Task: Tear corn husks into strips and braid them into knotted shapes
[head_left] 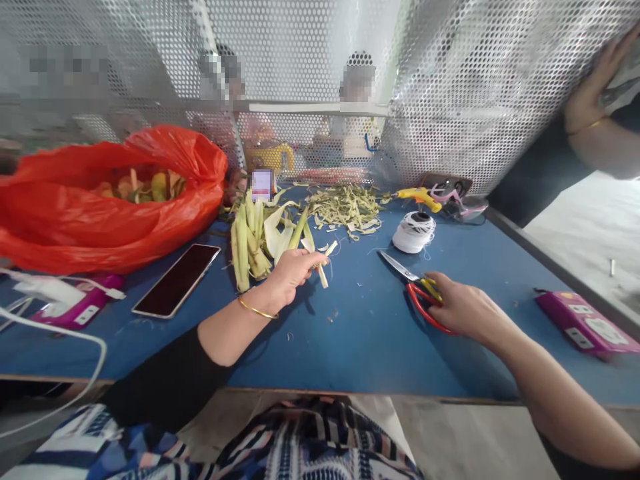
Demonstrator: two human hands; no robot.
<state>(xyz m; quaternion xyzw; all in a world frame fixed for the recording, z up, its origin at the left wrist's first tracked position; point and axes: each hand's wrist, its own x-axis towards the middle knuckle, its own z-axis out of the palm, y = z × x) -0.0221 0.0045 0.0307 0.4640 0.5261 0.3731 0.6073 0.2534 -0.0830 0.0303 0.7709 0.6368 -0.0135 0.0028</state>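
Between the thumb and fingers of my left hand (291,275) are pale corn husk strips (323,276), their ends sticking out to the right. My right hand (465,309) is closed on the handles of a pair of scissors (399,267), one red and one yellow, with the metal blades pointing away to the upper left. Just behind my left hand lie long green-yellow corn husks (241,250). A heap of cut husk shreds (345,207) is spread beyond them. Close past the scissor tips stands a spool of white thread (414,233).
At left are a red plastic bag (100,200), a phone (176,280) and a purple power strip (83,308) with white cables. A yellow glue gun (420,197) and glasses (460,203) lie back right. Another purple power strip (583,323) is far right. Perforated metal (310,40) stands behind; a person (585,127) is at right.
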